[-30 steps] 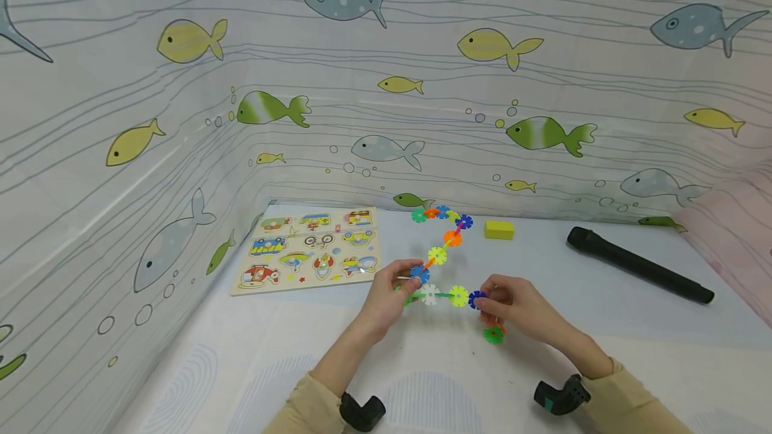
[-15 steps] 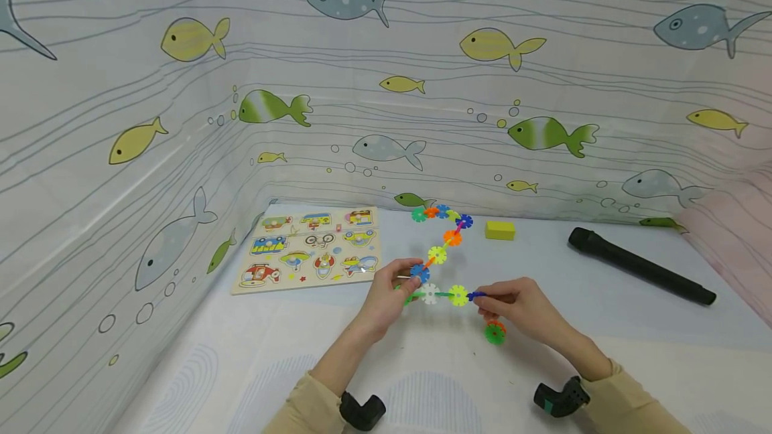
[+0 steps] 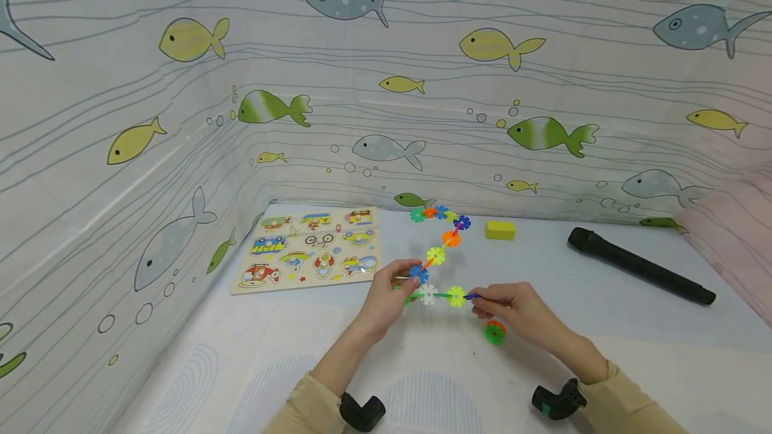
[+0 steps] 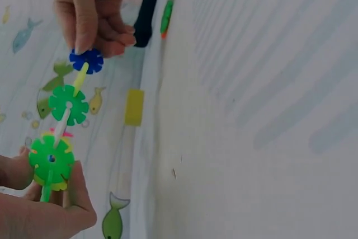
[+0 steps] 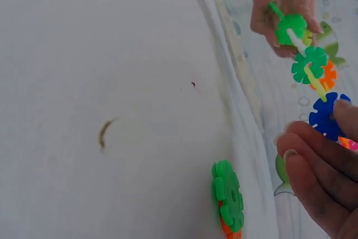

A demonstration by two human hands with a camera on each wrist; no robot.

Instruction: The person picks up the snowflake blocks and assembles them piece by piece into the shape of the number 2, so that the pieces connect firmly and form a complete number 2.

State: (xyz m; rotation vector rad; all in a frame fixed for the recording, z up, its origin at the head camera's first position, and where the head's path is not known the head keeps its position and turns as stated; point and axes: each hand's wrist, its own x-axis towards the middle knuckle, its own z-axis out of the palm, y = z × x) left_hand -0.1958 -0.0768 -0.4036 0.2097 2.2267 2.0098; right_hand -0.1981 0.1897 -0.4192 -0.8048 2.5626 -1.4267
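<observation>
Hands pinch the snowflake chain; loose green piece, yellow block nearby.

I have both forearms reaching forward from the bottom of the head view, sleeves at the wrists. My left hand is raised with fingers curled in a pinch. My right hand sits level with it, fingertips pinched together pointing toward the left.
</observation>
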